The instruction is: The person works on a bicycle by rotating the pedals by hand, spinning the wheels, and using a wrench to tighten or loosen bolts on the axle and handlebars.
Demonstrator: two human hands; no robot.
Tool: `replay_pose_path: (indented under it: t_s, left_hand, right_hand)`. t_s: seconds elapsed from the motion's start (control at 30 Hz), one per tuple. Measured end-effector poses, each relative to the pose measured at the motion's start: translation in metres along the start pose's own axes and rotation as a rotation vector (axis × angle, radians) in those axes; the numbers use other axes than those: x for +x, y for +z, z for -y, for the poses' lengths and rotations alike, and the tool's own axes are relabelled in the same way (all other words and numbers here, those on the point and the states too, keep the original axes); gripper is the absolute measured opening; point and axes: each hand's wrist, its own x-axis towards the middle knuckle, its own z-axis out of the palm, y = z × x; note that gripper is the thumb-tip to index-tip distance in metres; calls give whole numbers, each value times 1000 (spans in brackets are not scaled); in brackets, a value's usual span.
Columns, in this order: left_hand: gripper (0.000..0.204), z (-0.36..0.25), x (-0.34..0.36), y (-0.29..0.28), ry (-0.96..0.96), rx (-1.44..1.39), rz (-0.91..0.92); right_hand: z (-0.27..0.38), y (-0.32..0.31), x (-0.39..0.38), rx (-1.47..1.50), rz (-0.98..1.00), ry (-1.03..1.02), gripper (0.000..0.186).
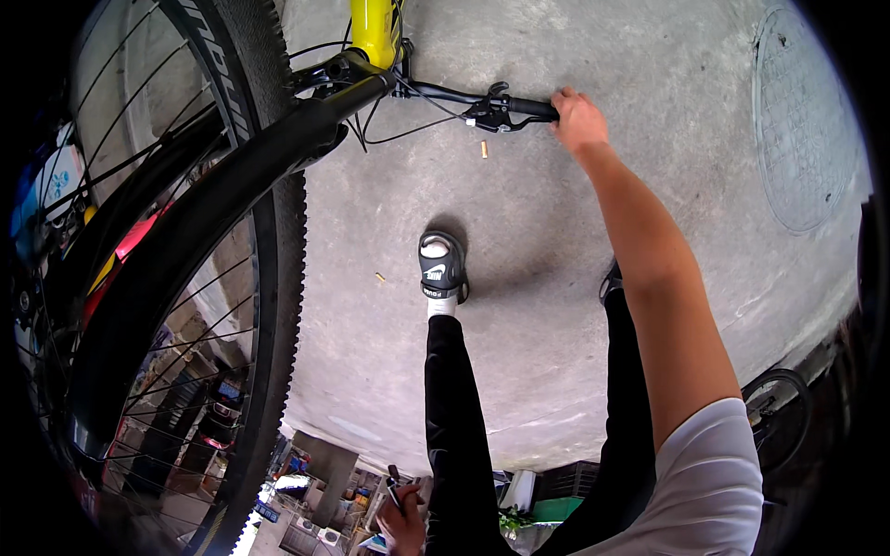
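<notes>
Soft, even light on the concrete floor — faint shadow beside 1 sandal — edges bowed, rim black.

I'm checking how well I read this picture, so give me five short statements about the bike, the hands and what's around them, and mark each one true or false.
1. The right hand touches the outer end of a handlebar grip. True.
2. The left hand is on that grip too. False: it holds a slim dark object low in the picture.
3. A yellow tube shows at the top edge. True.
4. The rounded grey cover lies at the picture's left. False: it lies at the right.
5. A dark sandal is worn over a white sock. True.
</notes>
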Motion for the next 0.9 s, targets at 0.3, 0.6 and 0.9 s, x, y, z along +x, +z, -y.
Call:
replay_pose_path:
  t_s: [0.3, 0.6, 0.9]
  left_hand:
    - [50, 59, -55, -145, -530, -943, -1074]
    - [64, -58, -66, -282, 121, -910, -1330]
    - [53, -60, -50, -276, 180, -789, -1291]
  right_hand:
    - [-30, 14, 2, -7, -47, 9, 39]
    - [-10, 24, 6, 40, -70, -38, 39]
    - [-17, 24, 10, 50, -60, -79, 37]
